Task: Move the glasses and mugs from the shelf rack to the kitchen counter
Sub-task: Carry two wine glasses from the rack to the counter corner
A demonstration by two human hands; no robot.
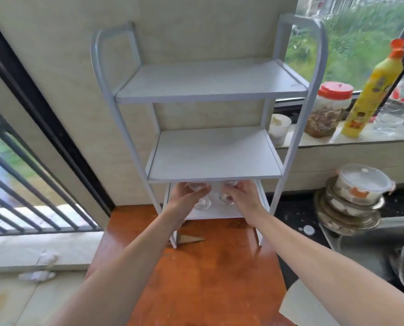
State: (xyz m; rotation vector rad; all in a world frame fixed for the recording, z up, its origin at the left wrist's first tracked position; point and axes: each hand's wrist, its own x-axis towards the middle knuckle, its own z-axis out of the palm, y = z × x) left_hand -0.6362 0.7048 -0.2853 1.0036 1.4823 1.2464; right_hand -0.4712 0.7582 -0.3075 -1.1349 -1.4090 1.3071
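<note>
At six o'clock on the rack (210,95), under its lowest shelf, my left hand (184,192) and right hand (244,195) each wrap a glass (197,185), side-gripped for lifting out.

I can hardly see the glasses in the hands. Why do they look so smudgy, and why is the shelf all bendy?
Head view: the glasses are clear, shaded under the shelf and slightly blurred behind the left hand and right hand; the wide lens bows the rack posts; the window is bright.
</note>
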